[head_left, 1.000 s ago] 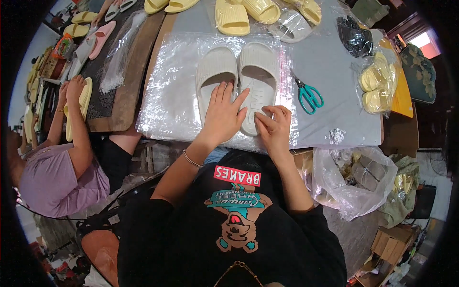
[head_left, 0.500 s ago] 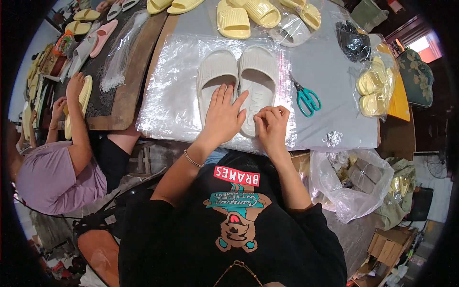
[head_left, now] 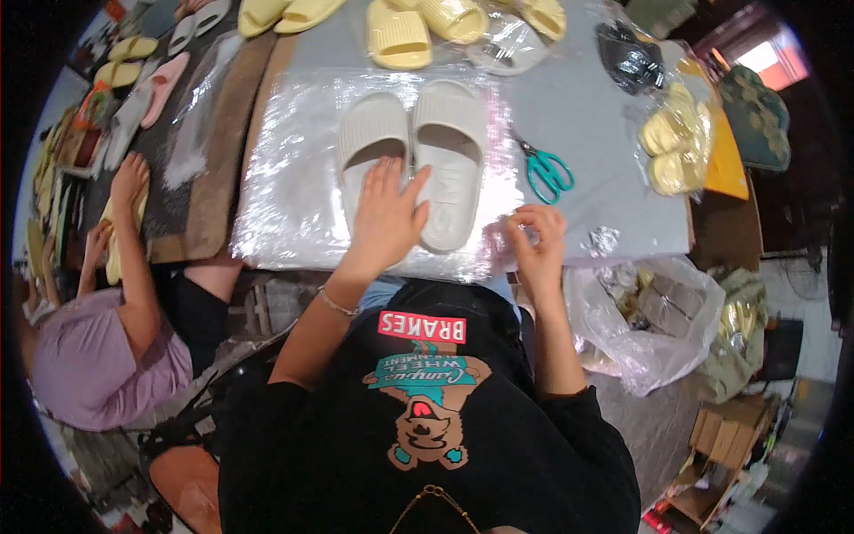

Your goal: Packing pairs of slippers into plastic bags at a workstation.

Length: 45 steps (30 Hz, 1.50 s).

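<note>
A pair of pale grey slide slippers lies side by side, toes away from me, on clear plastic bags (head_left: 289,205). My left hand (head_left: 387,209) rests on the left slipper (head_left: 374,116) with fingers stretched out, their tips at the strap opening. Its thumb reaches over to the inner edge of the right slipper (head_left: 451,107). By the plastic's right edge, my right hand (head_left: 540,238) is curled with thumb and fingertips together. Whatever is between them, if anything, is too small to make out. Teal-handled scissors (head_left: 549,173) lie just beyond that hand.
Yellow slippers (head_left: 400,40) stand at the back, with bagged black slippers (head_left: 629,55) and bagged yellow ones (head_left: 669,151) at the right. A plastic sack (head_left: 640,356) sits below the table's right edge. At the left, a co-worker in a purple shirt (head_left: 111,356) handles a yellow slipper.
My right hand has moved away from the right slipper, out to the plastic's right edge. My left hand stays on the left slipper. The whole view has shifted slightly.
</note>
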Motion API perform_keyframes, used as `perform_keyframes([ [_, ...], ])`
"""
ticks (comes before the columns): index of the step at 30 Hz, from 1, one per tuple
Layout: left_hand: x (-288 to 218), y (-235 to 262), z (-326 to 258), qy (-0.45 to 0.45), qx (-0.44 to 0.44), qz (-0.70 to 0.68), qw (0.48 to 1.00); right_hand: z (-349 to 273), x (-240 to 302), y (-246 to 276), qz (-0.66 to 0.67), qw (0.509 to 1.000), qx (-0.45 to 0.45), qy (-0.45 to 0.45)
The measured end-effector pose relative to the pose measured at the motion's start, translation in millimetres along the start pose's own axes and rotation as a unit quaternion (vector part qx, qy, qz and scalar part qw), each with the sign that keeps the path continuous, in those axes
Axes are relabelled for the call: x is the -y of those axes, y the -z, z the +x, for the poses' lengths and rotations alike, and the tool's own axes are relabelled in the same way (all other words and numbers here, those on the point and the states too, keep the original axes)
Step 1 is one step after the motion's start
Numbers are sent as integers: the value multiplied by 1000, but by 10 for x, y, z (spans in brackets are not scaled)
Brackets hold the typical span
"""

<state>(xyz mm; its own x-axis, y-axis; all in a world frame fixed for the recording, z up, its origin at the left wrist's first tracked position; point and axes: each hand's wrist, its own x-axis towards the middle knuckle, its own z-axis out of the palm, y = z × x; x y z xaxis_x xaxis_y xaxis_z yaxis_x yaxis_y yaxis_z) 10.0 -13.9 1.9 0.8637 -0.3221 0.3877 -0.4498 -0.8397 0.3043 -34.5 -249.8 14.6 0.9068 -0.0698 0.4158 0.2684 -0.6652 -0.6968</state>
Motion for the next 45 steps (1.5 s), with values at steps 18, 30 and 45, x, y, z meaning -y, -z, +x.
perform_keyframes([
  [18,-23,17,5,-6,41,21,999,-312,-1475,957,-8,949,-201,-243],
  [30,65,-33,-8,1,27,-6,1000,-209,-1290,809,-68,926,-288,-234],
  [45,14,61,161,132,-51,-47,989,107,-30,-628,-7,998,53,45],
])
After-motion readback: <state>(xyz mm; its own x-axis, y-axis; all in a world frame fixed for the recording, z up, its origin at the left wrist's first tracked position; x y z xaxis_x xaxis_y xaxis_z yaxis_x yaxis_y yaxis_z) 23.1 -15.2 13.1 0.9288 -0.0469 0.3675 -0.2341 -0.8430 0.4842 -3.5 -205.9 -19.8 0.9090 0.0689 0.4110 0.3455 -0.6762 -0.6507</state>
